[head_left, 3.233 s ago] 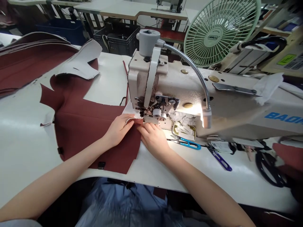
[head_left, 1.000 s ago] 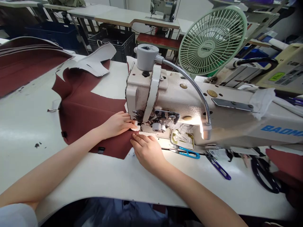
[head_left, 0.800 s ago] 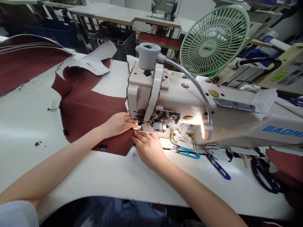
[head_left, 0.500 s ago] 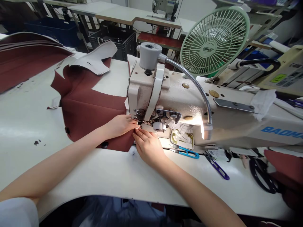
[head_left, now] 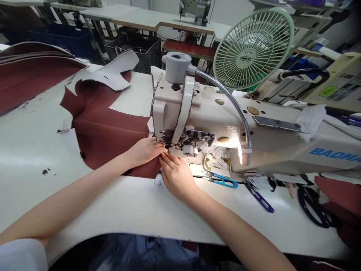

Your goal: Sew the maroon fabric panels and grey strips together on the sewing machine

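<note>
Fabric, 1 maroon piece [head_left: 109,133], lies on the white table [head_left: 113,210] at 9 o'clock from the sewing machine's [head_left: 208,109] needle end (12 = away from me), its R edge under my fingertips. My L hand [head_left: 145,152], at 8–9, has finger + thumb closed on that edge, prob. so it doesn't slip out of line. R hand [head_left: 179,175], at 5, is palm-down, fingers together, tips just beside the L ones, prob. pressing things flat; thumb's hidden, so can't tell if it grips anything. Lamp [head_left: 244,155] at 3 glows, prob. set there to light the fingertips. Snips lie at 4, likely so R hand can grab them quick.

Counts: hands 2; snips 2, i.e. blue snips [head_left: 217,178] + purple snips [head_left: 254,191]; lamp 1; fan [head_left: 246,58] 1, at 1; tin [head_left: 208,163] 1, at 3–4, w/ white scraps, no. unclear; black clip [head_left: 82,155] 1 clear, on the piece's far-L edge, poss. another half-hidden by L forearm; stacked panels [head_left: 42,71] at 10, several, overlap too much to count.
</note>
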A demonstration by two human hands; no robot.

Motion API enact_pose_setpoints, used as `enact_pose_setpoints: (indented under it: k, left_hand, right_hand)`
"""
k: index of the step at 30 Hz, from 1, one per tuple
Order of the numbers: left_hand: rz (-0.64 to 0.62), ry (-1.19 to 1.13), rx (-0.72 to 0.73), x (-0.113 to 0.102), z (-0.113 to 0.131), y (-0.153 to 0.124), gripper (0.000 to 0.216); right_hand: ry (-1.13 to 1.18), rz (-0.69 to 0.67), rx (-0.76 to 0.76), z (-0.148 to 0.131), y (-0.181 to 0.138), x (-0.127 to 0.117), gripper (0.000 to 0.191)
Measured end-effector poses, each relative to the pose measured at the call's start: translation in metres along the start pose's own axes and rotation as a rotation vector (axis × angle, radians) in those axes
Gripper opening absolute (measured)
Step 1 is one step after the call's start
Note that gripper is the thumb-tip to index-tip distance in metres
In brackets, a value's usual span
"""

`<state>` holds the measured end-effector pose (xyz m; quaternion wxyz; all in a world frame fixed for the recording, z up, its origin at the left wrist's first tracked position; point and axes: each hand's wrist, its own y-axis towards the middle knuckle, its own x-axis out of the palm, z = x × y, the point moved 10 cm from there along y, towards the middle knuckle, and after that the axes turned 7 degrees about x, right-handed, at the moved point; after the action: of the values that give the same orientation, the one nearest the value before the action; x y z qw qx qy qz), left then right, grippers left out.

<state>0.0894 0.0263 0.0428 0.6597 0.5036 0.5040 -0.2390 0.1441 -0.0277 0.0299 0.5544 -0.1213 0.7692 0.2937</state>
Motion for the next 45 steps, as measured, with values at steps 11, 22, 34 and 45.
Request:
enact_pose_setpoints:
  k: [11, 22, 34, 45]
  left_hand:
    - [-0.072, -0.057, 0.141, -0.004, -0.004, 0.000, 0.024]
    - [-0.091, 0.066, 0.087, 0.005, 0.004, 0.003, 0.019]
    - [-0.133, 0.039, 0.110, 0.006, 0.009, 0.005, 0.017]
    - [-0.136, -0.043, -0.059, 0.004, 0.006, 0.012, 0.022]
  right_hand:
    - [0.042, 0.016, 0.001, 0.002, 0.000, -0.003, 0.032]
    - [0.053, -0.006, 0.030, 0.005, 0.002, 0.001, 0.036]
    - [0.069, 0.026, 0.023, 0.003, 0.000, -0.002, 0.033]
    - [0.134, 0.048, 0.011, 0.000, -0.006, -0.009, 0.031]
